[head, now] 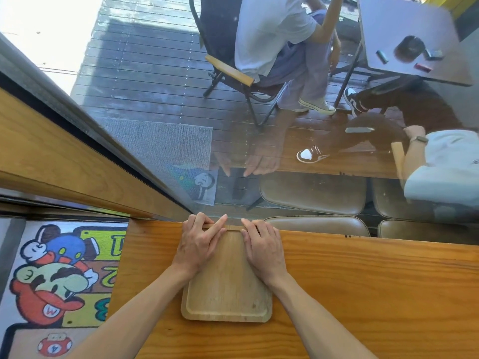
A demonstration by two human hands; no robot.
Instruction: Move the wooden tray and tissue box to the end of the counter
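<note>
A pale wooden tray with a raised rim lies flat on the wooden counter, its far edge close to the window glass. My left hand rests on the tray's far left corner with fingers curled over the rim. On the far right corner my right hand grips the rim the same way. No tissue box is in view.
The counter's left end drops off to a cartoon floor mat. A glass window runs along the counter's far edge. Brown stools and seated people are seen through or in the glass.
</note>
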